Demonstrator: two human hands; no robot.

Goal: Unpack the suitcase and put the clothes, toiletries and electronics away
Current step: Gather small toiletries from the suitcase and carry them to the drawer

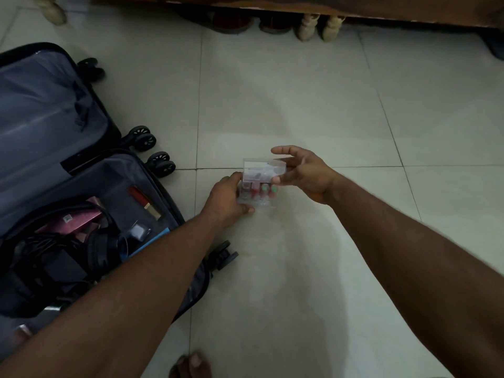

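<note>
A small clear plastic case (259, 186) with several little red and green capped bottles sits low over the tiled floor. My left hand (227, 199) grips its left end. My right hand (302, 170) pinches the raised clear lid, its other fingers stretched out. The open dark suitcase (161, 192) lies at the left. Inside it are a red and gold tube (144, 201), a pink box (73, 221), black cables and straps (62, 257) and a small clear pouch (139, 231).
Pale floor tiles (300, 105) stretch across the middle and right. A wooden furniture edge (354, 12) runs along the top with turned legs (308, 27) and shoes (231, 21) under it. My toes (191, 365) show at the bottom.
</note>
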